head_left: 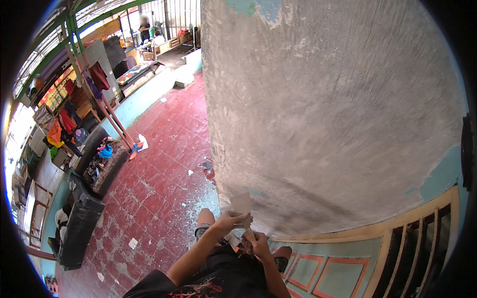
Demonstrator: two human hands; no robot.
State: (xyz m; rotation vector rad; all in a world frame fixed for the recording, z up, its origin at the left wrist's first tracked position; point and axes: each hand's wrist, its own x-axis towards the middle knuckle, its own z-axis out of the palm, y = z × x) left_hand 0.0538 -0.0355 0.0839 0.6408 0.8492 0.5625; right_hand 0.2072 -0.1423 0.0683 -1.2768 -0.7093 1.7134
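A putty knife (241,202) with a wide pale blade points up toward the wall, in front of my body. My right hand (258,247) is wrapped round its yellowish handle. My left hand (230,221) is closed across the lower part of the blade, just above the handle. The fingertips there are small and partly hidden. Beyond the blade rises a grey plastered wall (328,109), its paint scraped off over most of the surface. Patches of light blue paint (443,174) stay at its right edge. The blade appears apart from the wall, though the exact gap is hard to judge.
Red floor tiles (154,198) on the left carry paint flakes and dust. A black bench-like block (82,226) stands farther left, near hanging clothes (67,121). At lower right are a barred wooden frame (392,248) and blue-orange panels (343,273). A distant person (144,32) is at the back.
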